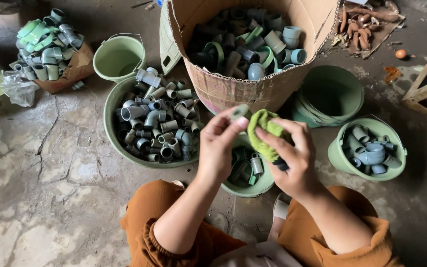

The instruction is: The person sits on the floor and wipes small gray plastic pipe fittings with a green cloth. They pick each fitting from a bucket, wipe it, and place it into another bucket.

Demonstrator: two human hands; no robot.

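Small grey pipe fitting (pixel 240 111) pinched in left hand (pixel 218 148) fingertips, held above a small green bucket (pixel 245 188) of fittings. Right hand (pixel 292 158) closed around a green cloth (pixel 268 131), cloth touching or just beside the fitting, hard to tell. Big green basin (pixel 112 126) of grey fittings to the left, torn cardboard box (pixel 253 89) of fittings behind, another green bucket (pixel 339 155) to the right

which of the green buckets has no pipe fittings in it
The small pale green bucket with the wire handle, at upper left behind the wide basin; unlike the others, it looks empty.
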